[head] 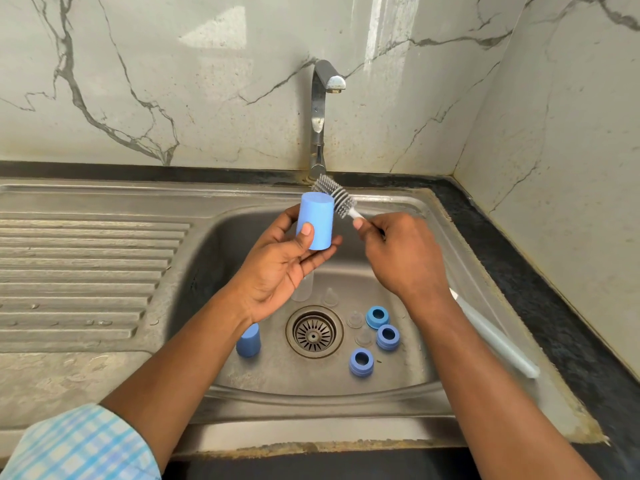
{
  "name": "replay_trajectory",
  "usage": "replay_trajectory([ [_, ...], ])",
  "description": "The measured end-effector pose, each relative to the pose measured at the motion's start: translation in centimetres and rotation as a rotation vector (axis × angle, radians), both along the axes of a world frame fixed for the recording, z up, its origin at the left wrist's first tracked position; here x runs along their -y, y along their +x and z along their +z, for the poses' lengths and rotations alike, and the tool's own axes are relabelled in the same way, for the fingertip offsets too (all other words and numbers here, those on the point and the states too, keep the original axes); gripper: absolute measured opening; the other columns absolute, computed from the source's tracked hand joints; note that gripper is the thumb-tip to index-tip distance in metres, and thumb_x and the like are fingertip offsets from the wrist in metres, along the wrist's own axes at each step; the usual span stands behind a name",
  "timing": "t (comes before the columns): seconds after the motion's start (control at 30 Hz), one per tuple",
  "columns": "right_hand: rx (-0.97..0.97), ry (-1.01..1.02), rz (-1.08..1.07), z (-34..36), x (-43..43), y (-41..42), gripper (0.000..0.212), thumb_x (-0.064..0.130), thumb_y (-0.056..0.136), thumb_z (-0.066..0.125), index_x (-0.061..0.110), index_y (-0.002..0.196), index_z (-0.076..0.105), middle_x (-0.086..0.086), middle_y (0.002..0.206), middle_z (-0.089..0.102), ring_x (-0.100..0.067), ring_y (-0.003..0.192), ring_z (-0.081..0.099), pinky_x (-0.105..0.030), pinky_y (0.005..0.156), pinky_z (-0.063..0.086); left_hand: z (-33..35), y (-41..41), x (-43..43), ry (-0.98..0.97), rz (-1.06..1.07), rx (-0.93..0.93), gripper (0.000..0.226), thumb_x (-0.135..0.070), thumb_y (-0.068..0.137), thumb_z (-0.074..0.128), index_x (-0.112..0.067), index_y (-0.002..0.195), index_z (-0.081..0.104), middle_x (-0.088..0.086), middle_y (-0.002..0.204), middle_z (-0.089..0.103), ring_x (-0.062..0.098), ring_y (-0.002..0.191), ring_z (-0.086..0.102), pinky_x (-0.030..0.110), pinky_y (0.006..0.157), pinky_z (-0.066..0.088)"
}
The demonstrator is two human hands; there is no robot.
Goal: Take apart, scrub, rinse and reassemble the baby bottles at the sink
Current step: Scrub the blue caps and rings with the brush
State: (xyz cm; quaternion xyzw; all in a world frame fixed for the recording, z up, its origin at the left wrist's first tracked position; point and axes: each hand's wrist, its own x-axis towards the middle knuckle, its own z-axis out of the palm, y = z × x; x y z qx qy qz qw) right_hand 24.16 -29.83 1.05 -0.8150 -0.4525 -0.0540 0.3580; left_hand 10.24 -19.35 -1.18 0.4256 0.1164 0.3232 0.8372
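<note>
— What's in the left hand (277,261)?

— A light blue bottle cap (316,221), upright over the sink basin (242,237); the grip is closed on it, thumb across the front, fingers behind and beneath.

— And the right hand (403,252)?

— Its grip is pinched on the white handle of a grey bottle brush (335,197), whose bristle head touches the cap's upper right edge (just below the faucet (323,116), no water visible).

— The rest of the parts?

— Down in the basin. A second blue cap (248,341) stands left of the drain (314,336). Three blue collar rings (388,337) sit right of it, with clear nipples (355,319) between. A clear bottle body (304,285) shows partly behind the left hand. A long pale tube (495,336) lies along the sink's right rim.
</note>
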Motion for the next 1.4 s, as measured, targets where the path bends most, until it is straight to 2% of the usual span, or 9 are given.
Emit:
replay_trajectory([
  [0.1, 0.007, -0.020, -0.071, -0.2, 0.4, 0.9, 0.048, 0.047, 0.098, 0.050, 0.024, 0.057, 0.042, 0.001, 0.056, 0.049, -0.028, 0.058, 0.050, -0.031, 0.055, 0.033, -0.5, 0.5, 0.2, 0.173, 0.120, -0.120, 0.036, -0.016, 0.081, 0.065, -0.019, 0.117, 0.062, -0.001, 0.108, 0.071, 0.021, 0.106, 0.067, 0.034, 0.094, 0.055],
  [0.2, -0.053, 0.012, -0.106, 0.2, 0.9, 1.7, 0.051, 0.042, 0.099, 0.053, 0.020, 0.054, 0.043, 0.001, 0.051, 0.047, -0.024, 0.051, 0.046, -0.030, 0.051, 0.028, -1.1, 0.3, -0.8, 0.486, 0.321, -0.307, 0.032, -0.013, 0.087, 0.072, -0.029, 0.114, 0.067, -0.006, 0.111, 0.072, 0.009, 0.103, 0.065, 0.024, 0.089, 0.053],
  [0.27, -0.089, -0.023, -0.123, -0.1, 1.1, 2.4, 0.050, 0.041, 0.098, 0.054, 0.019, 0.055, 0.044, 0.001, 0.052, 0.047, -0.021, 0.050, 0.045, -0.030, 0.050, 0.027, -1.3, 0.4, -1.0, 0.545, 0.353, -0.387, 0.031, -0.012, 0.087, 0.074, -0.032, 0.110, 0.068, -0.008, 0.106, 0.074, 0.006, 0.096, 0.066, 0.020, 0.084, 0.053],
  [0.5, -0.194, -0.247, -0.232, -2.5, 0.2, 4.7, 0.034, 0.046, 0.096, 0.053, 0.014, 0.090, 0.065, -0.008, 0.088, 0.067, -0.031, 0.080, 0.059, -0.032, 0.065, 0.039, -3.9, 4.8, -1.3, 0.833, 0.266, -0.828, 0.036, -0.017, 0.076, 0.079, -0.018, 0.106, 0.061, -0.005, 0.096, 0.069, 0.013, 0.085, 0.064, 0.022, 0.072, 0.048],
  [0.6, -0.229, -0.280, -0.259, -2.6, 0.3, 5.0, 0.034, 0.044, 0.098, 0.052, 0.013, 0.102, 0.065, -0.008, 0.096, 0.064, -0.030, 0.083, 0.053, -0.033, 0.070, 0.039, -5.8, 7.7, -2.1, 0.994, 0.151, -0.947, 0.043, -0.021, 0.073, 0.081, -0.014, 0.110, 0.058, -0.001, 0.104, 0.067, 0.019, 0.097, 0.063, 0.033, 0.081, 0.050],
  [0.77, -0.245, -0.323, -0.266, -2.8, 0.0, 5.1, 0.036, 0.045, 0.099, 0.050, 0.014, 0.111, 0.063, -0.009, 0.109, 0.065, -0.026, 0.084, 0.047, -0.033, 0.072, 0.036, -9.6, 11.1, -2.4, 1.136, 0.030, -1.135, 0.048, -0.027, 0.071, 0.085, -0.022, 0.114, 0.063, 0.005, 0.115, 0.059, 0.026, 0.105, 0.060, 0.032, 0.081, 0.046],
  [1.07, -0.271, -0.365, -0.241, -3.6, -0.5, 5.0, 0.037, 0.044, 0.099, 0.050, 0.012, 0.111, 0.064, -0.010, 0.109, 0.066, -0.032, 0.096, 0.059, -0.034, 0.071, 0.038, -12.7, 14.2, -2.5, 1.222, -0.081, -1.375, 0.041, -0.025, 0.086, 0.068, -0.018, 0.125, 0.057, 0.008, 0.124, 0.061, 0.030, 0.113, 0.060, 0.034, 0.081, 0.046],
  [1.27, -0.265, -0.390, -0.246, -4.1, -0.7, 5.2, 0.037, 0.046, 0.098, 0.050, 0.013, 0.103, 0.066, -0.008, 0.100, 0.066, -0.029, 0.081, 0.054, -0.033, 0.067, 0.038, -12.6, 14.0, -2.1, 1.268, -0.133, -1.444, 0.036, -0.020, 0.088, 0.064, -0.012, 0.121, 0.052, 0.011, 0.126, 0.059, 0.030, 0.114, 0.058, 0.035, 0.084, 0.046],
  [1.4, -0.257, -0.394, -0.244, -4.0, -0.8, 5.1, 0.038, 0.047, 0.096, 0.051, 0.012, 0.096, 0.064, -0.007, 0.093, 0.065, -0.029, 0.079, 0.054, -0.033, 0.065, 0.037, -8.0, 11.9, -2.1, 1.359, 0.140, -1.388, 0.035, -0.026, 0.089, 0.059, -0.018, 0.122, 0.059, 0.013, 0.122, 0.063, 0.036, 0.111, 0.061, 0.038, 0.084, 0.048],
])
